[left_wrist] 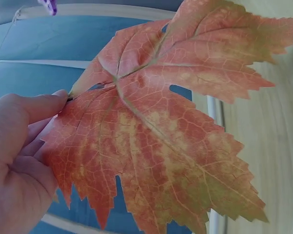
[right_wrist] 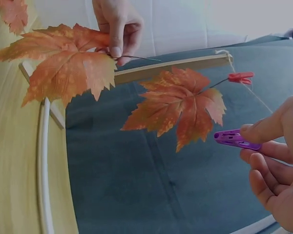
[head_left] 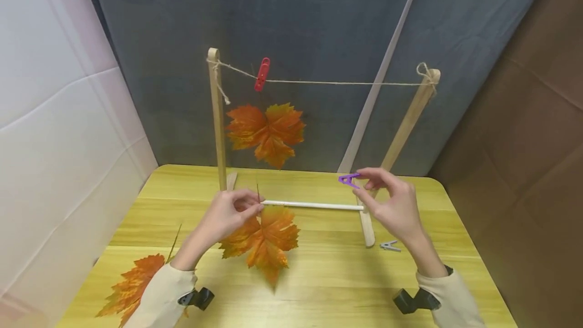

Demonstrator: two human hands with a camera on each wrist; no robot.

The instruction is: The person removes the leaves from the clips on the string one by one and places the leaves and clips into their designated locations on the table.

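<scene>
My left hand (head_left: pixel 234 211) pinches the stem of an orange maple leaf (head_left: pixel 268 242) between thumb and fingers, holding it above the table. In the left wrist view this leaf (left_wrist: pixel 151 112) fills most of the picture. My right hand (head_left: pixel 391 201) holds a purple clothespin (head_left: pixel 348 180) by its handle ends, near the right post; the right wrist view shows the same purple clothespin (right_wrist: pixel 237 139) between thumb and fingers. Behind, a second maple leaf (head_left: pixel 268 130) hangs by its stem from a red clothespin (head_left: pixel 262 74) clipped on a string (head_left: pixel 337 83).
The string runs between a left wooden post (head_left: pixel 217 120) and a right wooden post (head_left: pixel 410 118). A white rod (head_left: pixel 314 205) spans low between them. On the table (head_left: pixel 337 287) lie a grey clothespin (head_left: pixel 390 246) at right and another leaf (head_left: pixel 132 285) at left, partly behind my sleeve.
</scene>
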